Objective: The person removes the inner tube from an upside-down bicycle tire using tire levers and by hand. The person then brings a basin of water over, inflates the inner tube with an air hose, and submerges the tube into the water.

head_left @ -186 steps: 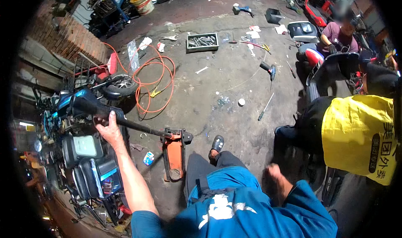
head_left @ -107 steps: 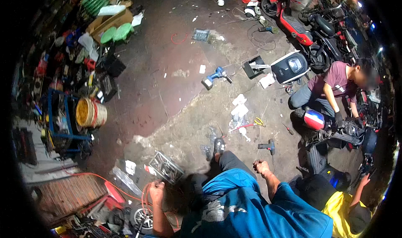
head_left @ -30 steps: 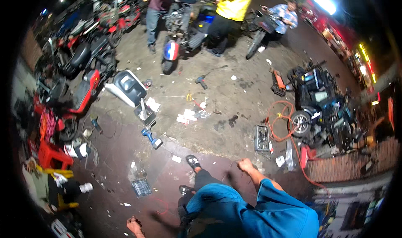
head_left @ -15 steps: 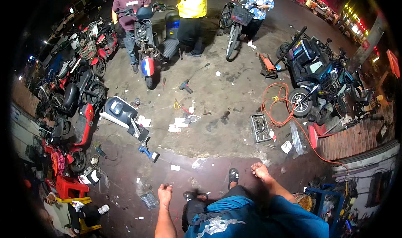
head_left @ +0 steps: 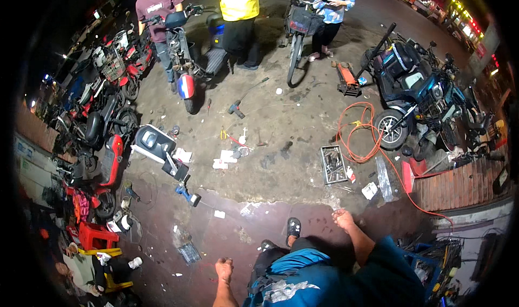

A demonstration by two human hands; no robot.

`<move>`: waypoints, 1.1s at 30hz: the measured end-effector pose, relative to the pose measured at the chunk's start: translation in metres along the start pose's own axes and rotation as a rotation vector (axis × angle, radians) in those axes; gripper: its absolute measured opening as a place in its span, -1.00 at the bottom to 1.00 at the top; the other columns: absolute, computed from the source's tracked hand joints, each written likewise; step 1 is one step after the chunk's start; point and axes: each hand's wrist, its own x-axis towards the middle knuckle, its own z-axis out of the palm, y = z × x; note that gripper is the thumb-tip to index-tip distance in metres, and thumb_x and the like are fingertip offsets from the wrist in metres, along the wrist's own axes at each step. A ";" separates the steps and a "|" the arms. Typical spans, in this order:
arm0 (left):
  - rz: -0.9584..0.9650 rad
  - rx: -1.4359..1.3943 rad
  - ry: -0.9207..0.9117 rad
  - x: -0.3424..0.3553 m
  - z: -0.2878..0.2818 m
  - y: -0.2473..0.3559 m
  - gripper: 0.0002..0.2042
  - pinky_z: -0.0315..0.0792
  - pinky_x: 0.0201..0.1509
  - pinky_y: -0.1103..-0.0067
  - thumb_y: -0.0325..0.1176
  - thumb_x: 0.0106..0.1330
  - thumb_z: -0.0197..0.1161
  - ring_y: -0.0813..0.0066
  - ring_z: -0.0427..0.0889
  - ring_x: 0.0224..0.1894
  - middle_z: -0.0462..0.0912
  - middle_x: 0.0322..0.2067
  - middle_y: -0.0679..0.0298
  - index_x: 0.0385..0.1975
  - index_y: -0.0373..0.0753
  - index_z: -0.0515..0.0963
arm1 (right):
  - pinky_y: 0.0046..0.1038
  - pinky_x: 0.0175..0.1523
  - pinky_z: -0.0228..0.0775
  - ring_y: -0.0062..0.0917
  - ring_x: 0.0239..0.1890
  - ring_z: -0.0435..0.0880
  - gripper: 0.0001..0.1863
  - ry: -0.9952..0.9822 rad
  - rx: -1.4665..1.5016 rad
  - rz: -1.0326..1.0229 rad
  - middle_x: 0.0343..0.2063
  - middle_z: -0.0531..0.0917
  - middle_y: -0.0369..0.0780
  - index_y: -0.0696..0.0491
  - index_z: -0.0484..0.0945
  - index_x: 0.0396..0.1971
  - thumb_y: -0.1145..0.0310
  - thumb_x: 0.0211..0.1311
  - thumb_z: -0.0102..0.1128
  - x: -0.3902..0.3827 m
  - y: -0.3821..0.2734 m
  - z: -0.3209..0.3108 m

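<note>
My left hand [head_left: 224, 269] hangs beside my left thigh, low in the picture, its fingers curled in with nothing visible in them. Out to the right of my body is my right hand [head_left: 343, 220], also loosely closed; I see no object in it. Neither hand touches anything. On the ground ahead lie a blue cordless power tool [head_left: 187, 195], a grey and white scooter body panel [head_left: 154, 144] and a metal tray [head_left: 334, 165] of sockets or similar small metal parts. Another power drill [head_left: 235, 108] with a long shaft lies farther off, and yellow-handled pliers [head_left: 223, 134] are nearer.
An orange hose [head_left: 341, 125] coils beside a dark three-wheeler [head_left: 411, 85] and an orange floor jack [head_left: 346, 79]. Parked scooters [head_left: 108, 166] line the left. Several people stand at the back by a scooter [head_left: 185, 86] and a bicycle [head_left: 297, 37]. A person sits at lower left, near a red stool [head_left: 97, 235].
My feet have shifted in a step, and the view has moved slightly. My left hand has dropped lower and nearer my body. The right hand stays raised at my side.
</note>
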 end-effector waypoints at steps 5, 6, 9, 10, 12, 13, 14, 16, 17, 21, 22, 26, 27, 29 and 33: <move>0.041 0.018 -0.018 0.003 0.024 0.017 -0.91 0.20 -0.68 0.64 -0.45 0.08 0.19 0.61 0.34 -0.70 0.44 -0.67 0.34 -0.50 -0.33 0.48 | -0.63 -0.52 0.25 -0.70 -0.60 0.42 -0.85 -0.159 0.218 0.083 -0.53 0.53 -0.35 0.11 0.49 -0.26 0.44 0.17 0.09 -0.032 -0.012 0.012; 0.074 0.041 -0.003 0.000 0.024 0.025 -0.91 0.20 -0.68 0.64 -0.44 0.08 0.18 0.61 0.35 -0.70 0.44 -0.67 0.34 -0.52 -0.33 0.48 | -0.55 -0.44 0.35 -0.61 -0.51 0.50 -0.82 -0.153 0.147 0.021 -0.48 0.57 -0.29 0.18 0.50 -0.26 0.48 0.13 0.14 -0.030 -0.012 0.013; 0.122 0.008 -0.001 -0.011 0.030 0.020 -0.91 0.21 -0.68 0.64 -0.44 0.08 0.16 0.61 0.36 -0.69 0.44 -0.68 0.33 -0.52 -0.33 0.47 | -0.64 -0.52 0.25 -0.69 -0.57 0.43 -0.80 -0.142 0.170 -0.062 -0.48 0.55 -0.35 0.10 0.48 -0.21 0.37 0.19 0.15 -0.027 -0.016 0.011; 0.129 0.002 0.003 -0.008 0.029 0.017 -0.91 0.21 -0.68 0.64 -0.44 0.08 0.16 0.61 0.36 -0.69 0.44 -0.68 0.33 -0.52 -0.33 0.47 | -0.64 -0.53 0.24 -0.70 -0.53 0.44 -0.77 -0.118 0.072 -0.003 -0.44 0.55 -0.34 0.10 0.48 -0.19 0.34 0.20 0.16 -0.027 -0.033 0.011; 0.070 0.007 0.014 -0.008 0.020 -0.008 -0.91 0.22 -0.68 0.63 -0.46 0.08 0.16 0.59 0.36 -0.70 0.42 -0.70 0.32 -0.50 -0.36 0.46 | -0.64 -0.51 0.25 -0.70 -0.51 0.45 -0.76 -0.116 0.050 -0.026 -0.42 0.56 -0.33 0.10 0.48 -0.18 0.33 0.20 0.16 -0.016 -0.059 0.014; 0.033 0.013 0.017 -0.017 0.021 -0.012 -0.91 0.22 -0.68 0.63 -0.47 0.08 0.16 0.59 0.37 -0.71 0.41 -0.71 0.32 -0.48 -0.37 0.46 | -0.64 -0.49 0.26 -0.70 -0.50 0.46 -0.74 -0.110 0.027 -0.034 -0.41 0.56 -0.32 0.10 0.48 -0.16 0.32 0.20 0.16 -0.014 -0.065 0.010; 0.014 -0.006 0.047 -0.025 0.022 -0.015 -0.92 0.21 -0.72 0.62 -0.50 0.08 0.16 0.58 0.36 -0.75 0.40 -0.72 0.32 -0.49 -0.37 0.45 | -0.59 -0.42 0.32 -0.66 -0.46 0.48 -0.71 -0.125 -0.049 -0.096 -0.38 0.57 -0.30 0.12 0.47 -0.14 0.30 0.19 0.17 0.001 -0.067 0.006; -0.025 -0.028 0.070 -0.033 0.025 -0.019 -0.93 0.19 -0.74 0.62 -0.51 0.08 0.16 0.58 0.35 -0.76 0.39 -0.73 0.33 -0.50 -0.36 0.44 | -0.58 -0.38 0.35 -0.64 -0.44 0.49 -0.70 -0.126 -0.008 -0.157 -0.38 0.57 -0.30 0.13 0.47 -0.14 0.30 0.19 0.18 0.026 -0.083 -0.005; -0.062 -0.051 0.095 -0.033 0.029 -0.026 -0.93 0.18 -0.77 0.62 -0.52 0.08 0.16 0.58 0.34 -0.78 0.38 -0.74 0.34 -0.51 -0.35 0.42 | -0.56 -0.33 0.37 -0.62 -0.42 0.51 -0.70 -0.130 0.036 -0.220 -0.38 0.58 -0.29 0.14 0.47 -0.15 0.29 0.18 0.18 0.039 -0.095 -0.013; -0.109 -0.063 0.116 -0.042 0.057 -0.033 -0.91 0.17 -0.79 0.63 -0.53 0.08 0.15 0.58 0.33 -0.80 0.37 -0.75 0.34 -0.55 -0.32 0.37 | -0.56 -0.24 0.40 -0.64 -0.37 0.53 -0.74 -0.011 -0.093 -0.520 -0.39 0.60 -0.27 0.16 0.50 -0.19 0.34 0.16 0.18 0.087 -0.168 -0.051; -0.123 -0.121 0.102 -0.042 0.063 -0.037 -0.92 0.18 -0.77 0.63 -0.51 0.08 0.15 0.57 0.35 -0.77 0.38 -0.73 0.33 -0.53 -0.32 0.39 | -0.57 -0.24 0.39 -0.65 -0.35 0.53 -0.74 -0.014 -0.102 -0.542 -0.39 0.60 -0.27 0.16 0.51 -0.20 0.35 0.16 0.18 0.081 -0.204 -0.056; -0.053 -0.089 0.072 -0.049 0.124 0.005 -0.89 0.28 -0.66 0.60 -0.46 0.09 0.17 0.53 0.43 -0.68 0.45 -0.66 0.28 -0.49 -0.36 0.43 | -0.51 -0.12 0.41 -0.55 -0.25 0.59 -0.65 -0.022 -0.050 -0.569 -0.33 0.64 -0.17 0.20 0.48 -0.11 0.30 0.17 0.17 0.063 -0.283 -0.075; -0.050 -0.094 0.073 -0.046 0.140 0.010 -0.89 0.28 -0.66 0.60 -0.46 0.09 0.17 0.53 0.43 -0.68 0.45 -0.66 0.28 -0.49 -0.36 0.43 | -0.51 -0.12 0.41 -0.55 -0.25 0.59 -0.65 -0.024 -0.051 -0.576 -0.33 0.64 -0.17 0.20 0.48 -0.11 0.30 0.17 0.17 0.065 -0.291 -0.075; 0.051 0.005 0.033 -0.039 0.162 0.028 -0.87 0.31 -0.59 0.57 -0.44 0.10 0.18 0.54 0.43 -0.64 0.48 -0.64 0.27 -0.48 -0.39 0.45 | -0.54 -0.13 0.40 -0.59 -0.27 0.57 -0.66 -0.044 -0.006 -0.596 -0.36 0.63 -0.20 0.20 0.48 -0.11 0.31 0.18 0.16 0.062 -0.297 -0.068; 0.142 0.067 -0.043 -0.037 0.198 0.067 -0.86 0.32 -0.53 0.58 -0.45 0.10 0.19 0.57 0.42 -0.60 0.49 -0.62 0.28 -0.45 -0.41 0.47 | -0.57 -0.18 0.39 -0.64 -0.33 0.54 -0.73 -0.103 0.108 -0.518 -0.39 0.61 -0.27 0.14 0.51 -0.15 0.35 0.18 0.17 0.068 -0.258 -0.056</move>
